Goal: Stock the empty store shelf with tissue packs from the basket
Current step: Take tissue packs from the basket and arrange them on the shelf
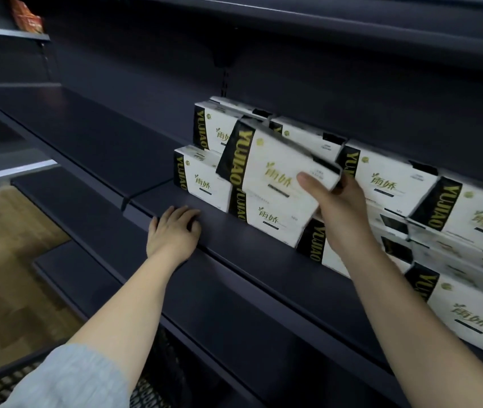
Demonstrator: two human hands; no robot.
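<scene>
My right hand (339,207) grips a white tissue pack (272,169) with a black band and gold lettering by its right end. The pack is tilted, held in the air in front of the stacked packs. Several matching packs (390,184) stand in rows and layers on the right half of the dark shelf (92,134). A single pack (202,178) sits at the left end of the front row. My left hand (174,234) rests on the shelf's front edge, fingers relaxed, holding nothing. The black mesh basket (1,381) shows at the bottom left, partly hidden by my sleeve.
The left half of the dark shelf is bare. Lower shelves (66,198) step down beneath it, above a wooden floor (4,245). Another shelf board (352,28) hangs above the packs. An orange package (26,16) sits on a high shelf at top left.
</scene>
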